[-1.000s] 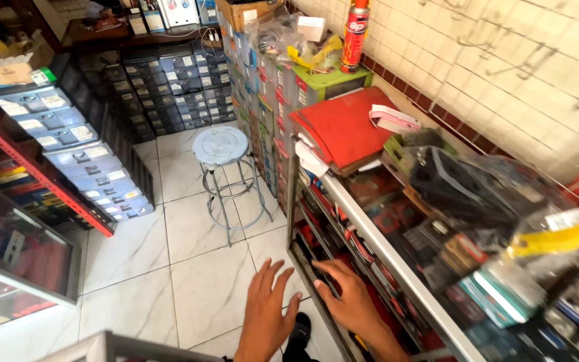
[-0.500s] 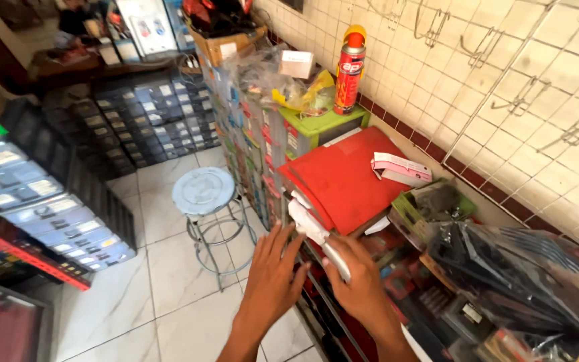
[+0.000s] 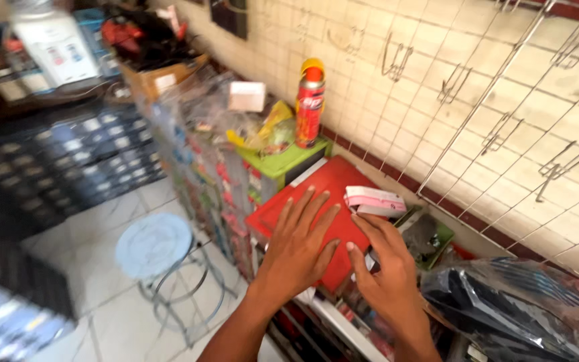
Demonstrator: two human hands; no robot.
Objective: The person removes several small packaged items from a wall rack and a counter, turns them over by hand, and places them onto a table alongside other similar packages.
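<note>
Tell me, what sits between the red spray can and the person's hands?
In the head view, the red flat lid stretches from the spray can to both hands; a pink-and-white item lies on it.

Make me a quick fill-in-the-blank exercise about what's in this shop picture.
1. Both hands rest on a flat ____ folder.
2. The small pink box lies nearest the ____ hand.
3. The red spray can stands on a ____ box.
4. On the floor stands a round ____.

Missing words: red; right; green; stool
</note>
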